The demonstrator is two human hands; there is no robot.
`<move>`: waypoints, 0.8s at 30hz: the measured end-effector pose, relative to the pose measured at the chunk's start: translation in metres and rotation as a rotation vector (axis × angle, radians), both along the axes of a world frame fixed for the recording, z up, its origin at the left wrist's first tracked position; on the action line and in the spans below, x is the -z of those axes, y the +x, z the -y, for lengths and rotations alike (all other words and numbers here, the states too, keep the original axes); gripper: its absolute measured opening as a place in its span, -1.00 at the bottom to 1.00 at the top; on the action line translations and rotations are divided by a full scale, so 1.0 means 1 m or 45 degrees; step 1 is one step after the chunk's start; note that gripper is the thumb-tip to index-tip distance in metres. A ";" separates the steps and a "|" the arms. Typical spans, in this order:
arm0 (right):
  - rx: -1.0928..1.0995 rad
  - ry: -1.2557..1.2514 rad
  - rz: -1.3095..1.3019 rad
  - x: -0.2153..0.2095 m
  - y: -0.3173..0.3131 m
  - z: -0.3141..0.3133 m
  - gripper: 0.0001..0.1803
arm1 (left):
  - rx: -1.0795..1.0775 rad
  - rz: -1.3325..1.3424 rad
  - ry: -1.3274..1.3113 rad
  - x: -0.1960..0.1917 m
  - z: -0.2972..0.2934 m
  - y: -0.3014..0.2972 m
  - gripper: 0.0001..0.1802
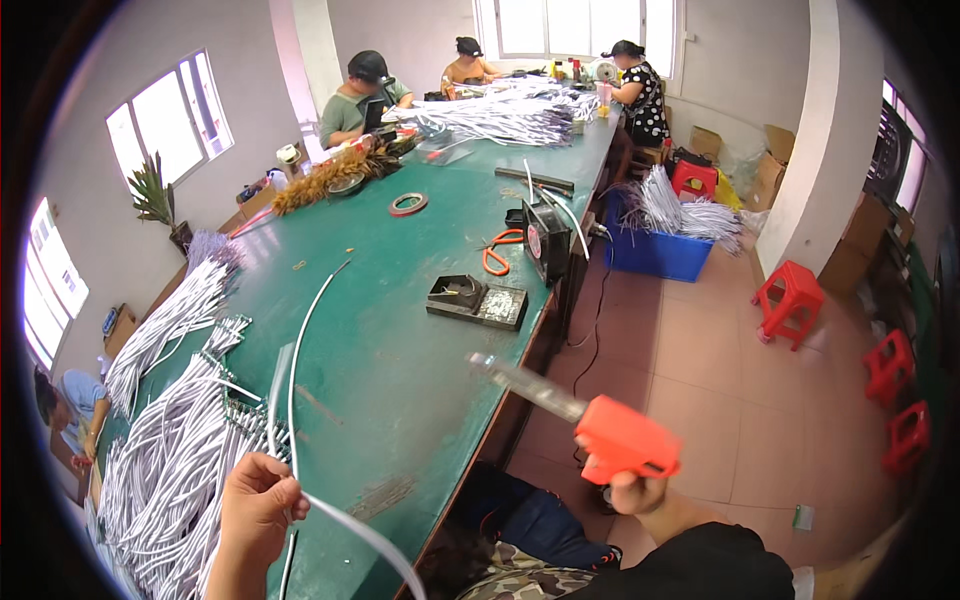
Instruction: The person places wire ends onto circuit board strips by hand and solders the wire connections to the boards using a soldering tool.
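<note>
My left hand (pixel 257 505) is closed, thumb against fingers, around a thin white cable (pixel 296 370) and a flat translucent strip of tubing (pixel 370 535). The cable rises in a curve to a dark, stripped-looking tip over the table. My right hand (pixel 640 492) grips a red gun-shaped tool (pixel 628 440) with a long metal barrel, held past the table's edge. Its barrel points left toward the tabletop; its exact kind is unclear. Beside my left hand lies a big heap of white cables (pixel 165 480) with dark metallic ends.
On the green table (pixel 370 320) lie a metal tray (pixel 478 302), orange-handled scissors (pixel 500 255), a tape roll (pixel 408 204) and a small fan (pixel 545 240). A blue bin (pixel 660 252) of cables and red stools (pixel 790 305) stand right. Several people work around the table.
</note>
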State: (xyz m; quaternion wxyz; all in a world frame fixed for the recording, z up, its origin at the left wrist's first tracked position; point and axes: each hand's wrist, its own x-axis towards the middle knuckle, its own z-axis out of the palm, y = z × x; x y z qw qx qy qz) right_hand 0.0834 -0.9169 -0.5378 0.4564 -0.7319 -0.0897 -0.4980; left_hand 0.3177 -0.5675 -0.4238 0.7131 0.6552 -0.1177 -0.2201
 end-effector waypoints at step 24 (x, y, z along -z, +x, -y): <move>-0.961 0.807 -0.483 -0.017 0.080 -0.144 -0.08 | -0.588 -0.475 -0.755 0.105 0.067 -0.117 -0.83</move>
